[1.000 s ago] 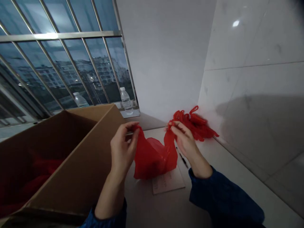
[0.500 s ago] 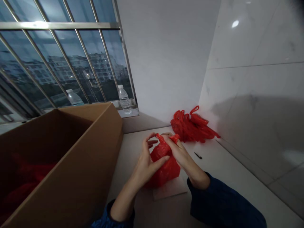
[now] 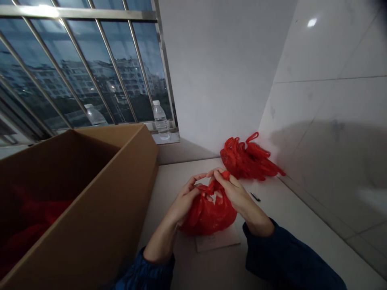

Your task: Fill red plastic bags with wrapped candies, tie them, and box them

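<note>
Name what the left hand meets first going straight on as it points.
Besides the red bag it touches, the left hand would likely meet the right hand first, though depth is unclear.

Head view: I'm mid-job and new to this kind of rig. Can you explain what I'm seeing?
There is no machine: a head-worn camera looks forward and down at a person's bare left hand and right hand. Both hold a red plastic bag by its gathered top. On the white table lie a pale flat pad, partly hidden by the bag, and, farther right, a dark pen and a pile of red plastic bags. A cardboard box at left holds something red.
</note>
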### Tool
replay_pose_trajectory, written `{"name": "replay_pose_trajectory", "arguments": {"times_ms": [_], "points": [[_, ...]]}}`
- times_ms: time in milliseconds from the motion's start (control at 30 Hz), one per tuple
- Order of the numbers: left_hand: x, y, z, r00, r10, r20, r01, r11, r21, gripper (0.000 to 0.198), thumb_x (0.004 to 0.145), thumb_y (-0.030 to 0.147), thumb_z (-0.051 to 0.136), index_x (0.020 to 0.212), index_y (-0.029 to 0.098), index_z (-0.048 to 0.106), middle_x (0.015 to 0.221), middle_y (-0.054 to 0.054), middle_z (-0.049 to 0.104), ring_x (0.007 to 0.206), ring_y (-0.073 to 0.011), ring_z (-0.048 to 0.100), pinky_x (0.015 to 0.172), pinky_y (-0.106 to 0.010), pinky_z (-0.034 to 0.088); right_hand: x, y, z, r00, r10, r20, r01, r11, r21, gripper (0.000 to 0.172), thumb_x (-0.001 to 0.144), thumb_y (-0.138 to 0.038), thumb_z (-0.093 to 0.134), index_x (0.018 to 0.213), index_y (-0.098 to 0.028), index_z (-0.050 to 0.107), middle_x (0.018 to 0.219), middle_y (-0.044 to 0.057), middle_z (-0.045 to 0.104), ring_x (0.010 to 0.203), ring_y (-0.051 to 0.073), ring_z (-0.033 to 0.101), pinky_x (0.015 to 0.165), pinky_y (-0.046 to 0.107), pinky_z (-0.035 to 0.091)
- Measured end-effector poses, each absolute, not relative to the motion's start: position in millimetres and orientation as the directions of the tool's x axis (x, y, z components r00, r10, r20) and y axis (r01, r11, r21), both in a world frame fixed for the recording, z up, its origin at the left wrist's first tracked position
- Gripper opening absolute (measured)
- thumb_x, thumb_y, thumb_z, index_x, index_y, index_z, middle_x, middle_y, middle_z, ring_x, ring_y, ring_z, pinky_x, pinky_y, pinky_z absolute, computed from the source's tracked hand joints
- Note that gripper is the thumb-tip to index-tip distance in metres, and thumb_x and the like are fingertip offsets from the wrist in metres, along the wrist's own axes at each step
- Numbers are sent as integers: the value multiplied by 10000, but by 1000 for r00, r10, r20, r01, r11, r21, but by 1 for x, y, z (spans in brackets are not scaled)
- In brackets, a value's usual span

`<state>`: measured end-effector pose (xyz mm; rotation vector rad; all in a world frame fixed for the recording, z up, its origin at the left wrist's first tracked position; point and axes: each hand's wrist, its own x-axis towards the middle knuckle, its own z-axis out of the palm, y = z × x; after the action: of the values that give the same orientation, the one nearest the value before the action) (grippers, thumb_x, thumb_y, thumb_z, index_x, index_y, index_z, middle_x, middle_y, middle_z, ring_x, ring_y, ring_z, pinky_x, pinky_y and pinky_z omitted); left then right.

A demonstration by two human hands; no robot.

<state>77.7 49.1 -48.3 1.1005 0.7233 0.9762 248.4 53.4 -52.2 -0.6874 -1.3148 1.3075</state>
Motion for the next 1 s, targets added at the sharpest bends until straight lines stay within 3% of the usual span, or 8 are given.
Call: {"name": "replay_pose_trajectory", "arguments": {"times_ms": [100,167,267,333,467,600,767,1000], "points": [[77,48,-45,347,936,-50,-330,172,928,542,793,162,593,1326,178,490,746,2,653,562,-93,547,586,-200,430,254,48,-46,-417,820,393,-8,429,-903,232,997,-394,491,1008,-234,658,855,11,651,783,148,628,737,285,488],[77,47,-43,315,949,-26,-338,138,931,553,781,152,601,1324,164,498,700,17,636,540,-77,502,584,-188,417,258,46,-45,-440,774,456,215,584,-783,94,945,-239,568,964,-235,660,920,16,645,887,168,618,816,309,482],[76,43,-40,316,949,3,-315,101,944,553,812,203,626,1349,182,494,696,23,638,570,-90,537,627,-202,448,259,47,-47,-354,732,583,450,679,-580,270,815,-7,551,961,-225,615,968,25,618,938,188,585,795,306,477],[74,42,-37,337,941,-18,-276,117,954,536,866,277,608,1382,211,480,762,0,680,599,-117,598,627,-222,469,256,48,-51,-277,697,662,535,684,-496,344,753,59,497,947,-215,576,983,34,582,903,186,571,757,295,474],[73,42,-36,371,927,-52,-192,131,973,474,919,421,562,1340,204,560,928,-62,734,585,-152,655,613,-268,503,249,47,-55,-169,624,763,595,682,-426,238,781,17,538,824,-216,511,869,13,530,790,173,549,700,287,456],[75,45,-39,337,942,-6,-177,69,982,399,828,418,710,1121,147,717,960,-80,739,688,-138,663,686,-238,509,250,41,-49,-227,597,770,593,712,-377,158,866,-66,576,810,-207,535,845,15,556,791,170,555,723,292,460],[70,53,-42,97,991,95,-222,-71,972,370,680,356,846,979,155,766,820,-35,719,665,-98,606,629,-188,471,268,31,-32,-384,609,694,526,762,-377,96,916,-199,645,822,-203,627,850,17,635,844,176,574,751,300,449],[45,78,-57,-207,947,244,-146,-277,950,320,672,343,828,926,156,777,781,-11,677,688,-90,579,697,-208,509,315,-2,-15,-530,715,455,533,699,-478,222,911,-313,672,726,-197,637,758,9,658,708,145,579,673,280,419]]}}
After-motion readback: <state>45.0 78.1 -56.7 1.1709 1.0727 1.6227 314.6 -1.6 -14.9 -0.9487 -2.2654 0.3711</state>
